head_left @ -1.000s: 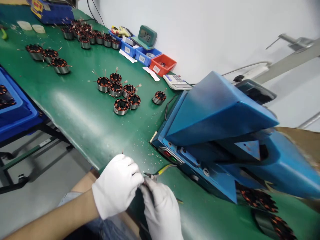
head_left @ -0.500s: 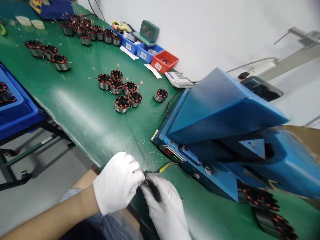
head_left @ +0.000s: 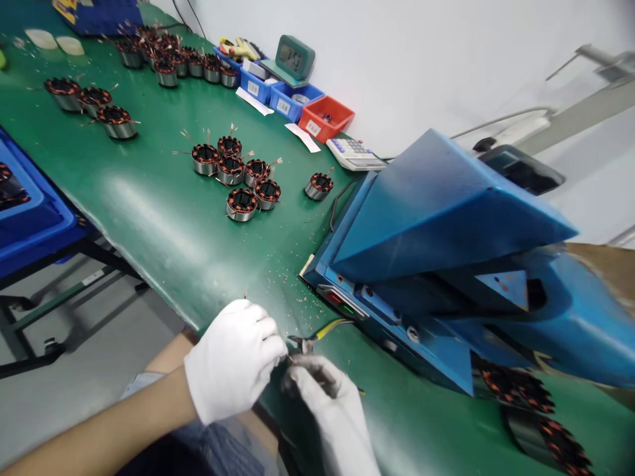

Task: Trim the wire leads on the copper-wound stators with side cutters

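Note:
My left hand [head_left: 237, 362], in a white glove, is closed, knuckles up, near the table's front edge. A thin copper wire [head_left: 290, 358] shows between its fingertips and my right hand; another wire end [head_left: 245, 294] pokes up behind the knuckles. Whatever else the left hand covers is hidden. My right hand [head_left: 330, 403], gloved with greyish fingertips, has its thumb and fingers curled together at the wire. Just behind its fingers lies a pair of cutting pliers [head_left: 306, 345] with yellow-and-black handles, partly covered by the hand.
Copper-wound stators [head_left: 241, 205] stand in groups on the green table [head_left: 163, 244], with one alone [head_left: 319, 186]. A large blue machine [head_left: 446, 218] occupies the right side. Behind are a calculator [head_left: 354, 155], a red bin [head_left: 327, 119], blue bins and a clock. Blue crates [head_left: 54, 218] sit left.
My right hand has drawn slightly down and back from the pliers, so their jaws now show. Its fingers have curled in more. My left hand has hardly moved.

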Tool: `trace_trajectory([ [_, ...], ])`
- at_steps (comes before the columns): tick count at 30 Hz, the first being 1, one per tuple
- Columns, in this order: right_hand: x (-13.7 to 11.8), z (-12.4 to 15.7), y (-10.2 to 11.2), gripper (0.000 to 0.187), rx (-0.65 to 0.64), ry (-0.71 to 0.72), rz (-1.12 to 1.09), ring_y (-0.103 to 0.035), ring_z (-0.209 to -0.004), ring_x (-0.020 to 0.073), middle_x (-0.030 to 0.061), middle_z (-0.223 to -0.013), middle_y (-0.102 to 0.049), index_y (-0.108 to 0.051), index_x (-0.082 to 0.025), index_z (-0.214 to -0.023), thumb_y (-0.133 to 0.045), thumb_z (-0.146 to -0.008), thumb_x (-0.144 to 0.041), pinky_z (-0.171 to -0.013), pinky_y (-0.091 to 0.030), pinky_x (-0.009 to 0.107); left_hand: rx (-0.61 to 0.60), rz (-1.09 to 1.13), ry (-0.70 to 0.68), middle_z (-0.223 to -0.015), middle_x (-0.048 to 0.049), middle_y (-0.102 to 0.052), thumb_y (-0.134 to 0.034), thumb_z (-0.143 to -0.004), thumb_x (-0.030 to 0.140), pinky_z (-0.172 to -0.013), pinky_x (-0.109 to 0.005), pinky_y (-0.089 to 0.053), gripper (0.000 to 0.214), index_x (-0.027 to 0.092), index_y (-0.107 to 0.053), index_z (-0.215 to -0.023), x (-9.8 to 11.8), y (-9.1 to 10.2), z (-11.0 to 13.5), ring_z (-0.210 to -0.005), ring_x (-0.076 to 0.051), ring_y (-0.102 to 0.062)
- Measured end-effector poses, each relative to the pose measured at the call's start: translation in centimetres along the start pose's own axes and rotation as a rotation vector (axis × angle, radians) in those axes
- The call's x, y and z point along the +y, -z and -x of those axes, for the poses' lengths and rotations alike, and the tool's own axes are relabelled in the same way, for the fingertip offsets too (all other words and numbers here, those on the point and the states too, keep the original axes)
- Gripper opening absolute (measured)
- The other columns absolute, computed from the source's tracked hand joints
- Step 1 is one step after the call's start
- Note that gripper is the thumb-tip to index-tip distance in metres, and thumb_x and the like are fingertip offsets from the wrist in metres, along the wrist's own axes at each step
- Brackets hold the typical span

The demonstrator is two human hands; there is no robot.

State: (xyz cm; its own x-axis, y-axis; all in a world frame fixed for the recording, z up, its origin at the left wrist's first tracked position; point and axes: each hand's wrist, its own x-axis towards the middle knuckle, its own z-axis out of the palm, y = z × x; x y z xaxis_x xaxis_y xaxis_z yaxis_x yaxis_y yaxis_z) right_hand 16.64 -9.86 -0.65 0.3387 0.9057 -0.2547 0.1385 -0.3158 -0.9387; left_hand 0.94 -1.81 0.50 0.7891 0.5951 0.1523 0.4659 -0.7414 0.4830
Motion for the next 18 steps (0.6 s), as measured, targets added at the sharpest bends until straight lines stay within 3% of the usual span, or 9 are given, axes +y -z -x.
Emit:
trace_trajectory([
  [1,0.3,0.0,0.2,0.013,0.041,0.036,0.093,-0.068,-0.057,0.0203,0.0047,-0.064,-0.073,-0.072,-0.017,-0.073,-0.072,-0.074,-0.03,-0.053,-0.054,0.027,-0.008,-0.004,0.013,-0.079,-0.0043,-0.057,-0.041,-0.09,0.016,-0.072,-0.039,-0.036,0.019,0.018,-0.053,-0.077,0.0,0.0,0.0,-0.077,-0.022,-0.049],
  [3,0.9,-0.1,0.3,0.009,0.115,0.238,0.278,-0.071,-0.069,0.0208,0.0051,-0.078,-0.076,-0.072,-0.02,-0.083,-0.072,-0.075,-0.025,-0.065,-0.056,0.029,-0.025,-0.014,0.036,-0.079,-0.0043,-0.057,-0.04,-0.092,0.017,-0.073,-0.039,-0.036,0.02,0.018,-0.053,-0.077,0.1,-0.1,0.1,-0.077,-0.022,-0.049],
  [6,1.8,-0.2,-0.4,0.007,0.185,0.637,0.443,-0.069,-0.071,0.0183,0.0035,-0.081,-0.075,-0.069,-0.022,-0.09,-0.065,-0.085,-0.023,-0.072,-0.055,0.03,0.006,-0.015,0.021,-0.08,-0.004,-0.057,-0.041,-0.092,0.02,-0.074,-0.04,-0.036,0.018,0.019,-0.053,-0.078,0.1,-0.3,0.2,-0.078,-0.022,-0.049],
  [8,2.2,-0.1,-1.1,0.006,0.264,0.741,0.521,-0.068,-0.07,0.0173,0.0025,-0.079,-0.074,-0.068,-0.023,-0.089,-0.062,-0.088,-0.024,-0.073,-0.054,0.029,0.034,-0.023,0.01,-0.081,-0.0041,-0.057,-0.041,-0.091,0.019,-0.074,-0.04,-0.036,0.018,0.019,-0.054,-0.079,0.1,-0.4,0.2,-0.079,-0.023,-0.049],
  [11,1.8,0.3,-1.8,0.013,0.412,0.673,0.571,-0.066,-0.062,0.0177,0.0028,-0.07,-0.071,-0.066,-0.022,-0.081,-0.059,-0.09,-0.029,-0.065,-0.053,0.028,0.03,-0.04,0.024,-0.081,-0.004,-0.058,-0.041,-0.09,0.016,-0.074,-0.039,-0.037,0.018,0.019,-0.055,-0.079,0.1,-0.3,0.2,-0.078,-0.022,-0.049],
  [13,0.7,0.7,-1.5,0.014,0.649,0.467,0.57,-0.067,-0.062,0.0208,0.0059,-0.069,-0.072,-0.066,-0.021,-0.082,-0.061,-0.088,-0.032,-0.061,-0.053,0.029,0.046,-0.031,0.03,-0.078,-0.0037,-0.057,-0.04,-0.089,0.014,-0.072,-0.039,-0.038,0.02,0.019,-0.055,-0.077,0.2,-0.4,0.2,-0.076,-0.022,-0.049],
  [15,-0.6,1.2,-0.7,0.019,0.878,0.171,0.52,-0.07,-0.073,0.0263,0.01,-0.077,-0.074,-0.068,-0.02,-0.086,-0.064,-0.085,-0.039,-0.066,-0.054,0.032,0.092,-0.012,0.052,-0.075,-0.0034,-0.057,-0.04,-0.088,0.013,-0.071,-0.039,-0.038,0.021,0.019,-0.055,-0.074,0.4,-0.7,0.2,-0.073,-0.021,-0.049],
  [17,-1.6,1.4,0.3,0.027,0.914,-0.03,0.435,-0.07,-0.083,0.0296,0.0111,-0.083,-0.076,-0.07,-0.021,-0.085,-0.068,-0.078,-0.047,-0.07,-0.054,0.033,0.178,0.006,0.114,-0.074,-0.0037,-0.057,-0.04,-0.088,0.013,-0.072,-0.04,-0.039,0.022,0.018,-0.055,-0.073,0.7,-1.1,0.3,-0.073,-0.022,-0.05],
  [18,-1.9,1.4,0.6,0.029,0.837,-0.063,0.383,-0.07,-0.083,0.0297,0.0108,-0.083,-0.076,-0.071,-0.021,-0.082,-0.07,-0.074,-0.049,-0.069,-0.054,0.033,0.228,0.014,0.159,-0.078,-0.0044,-0.06,-0.04,-0.089,0.014,-0.074,-0.042,-0.04,0.021,0.018,-0.057,-0.077,0.9,-1.3,0.3,-0.076,-0.022,-0.052],
])
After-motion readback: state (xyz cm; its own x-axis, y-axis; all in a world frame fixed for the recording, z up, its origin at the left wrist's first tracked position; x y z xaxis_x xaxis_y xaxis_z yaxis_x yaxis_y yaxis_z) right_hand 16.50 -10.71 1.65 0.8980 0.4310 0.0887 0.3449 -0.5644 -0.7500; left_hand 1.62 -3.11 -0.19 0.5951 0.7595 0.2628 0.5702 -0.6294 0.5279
